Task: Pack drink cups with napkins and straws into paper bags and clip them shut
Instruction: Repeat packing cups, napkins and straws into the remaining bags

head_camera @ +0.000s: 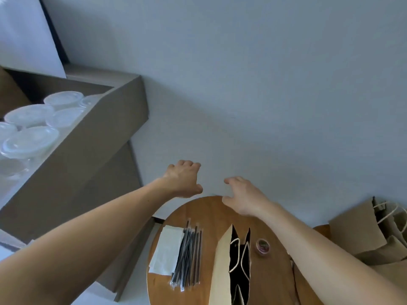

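Both hands are empty. The left hand [184,179] has loosely curled fingers and grasps nothing. The right hand [244,195] is relaxed with fingers part spread and also grasps nothing. Both hover over the far rim of the table [209,213], apart from each other.

Risks:
- The open paper bag [222,267] stands unsupported just beside the right forearm, nearer the body than the right hand. An arm sweep would likely tip it.
- The clip tub [263,246] sits close by the right forearm and could be knocked off.
- The straws [188,254] and napkins [167,249] lie below the left hand by the table's left rim. A brush may slide them off.
- The lidded cups [30,130] are packed tight in a cardboard box [99,133] well left of the left hand. Pulling one may jostle its neighbours.

The surface is a small, crowded round wooden top. A plain pale wall [264,84] lies ahead of both hands. Spare bags [361,234] are heaped right of the right arm.
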Available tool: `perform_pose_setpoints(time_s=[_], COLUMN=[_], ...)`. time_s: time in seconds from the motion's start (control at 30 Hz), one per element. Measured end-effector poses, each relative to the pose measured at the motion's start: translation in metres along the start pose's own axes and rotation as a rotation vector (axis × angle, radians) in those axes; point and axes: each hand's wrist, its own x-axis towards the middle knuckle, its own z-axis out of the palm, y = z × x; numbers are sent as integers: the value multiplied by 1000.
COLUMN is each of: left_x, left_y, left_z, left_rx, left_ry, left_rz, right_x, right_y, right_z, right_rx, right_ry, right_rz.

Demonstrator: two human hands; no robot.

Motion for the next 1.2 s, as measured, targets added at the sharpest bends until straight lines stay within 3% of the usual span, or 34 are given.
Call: perform_pose_setpoints(time_s=[0.37,0.57,1.0,1.2], left_x=[-54,-102,-184,-196], left_y=[-110,-186,-308,-335], left_z=[-139,-181,-155,-143], left_rx=[-16,-92,-141,-162], left_ry=[269,374,336,326], left_rz=[-214,-370,-630,-663], right_x=[60,78,102,111], right_y=[-137,-222,-374,-415], right_z=[-91,-109,-55,-31], right_rx=[-100,-81,-137,-362], right_ry=[164,229,-22,-75], right_rz=[-263,-456,-694,-682])
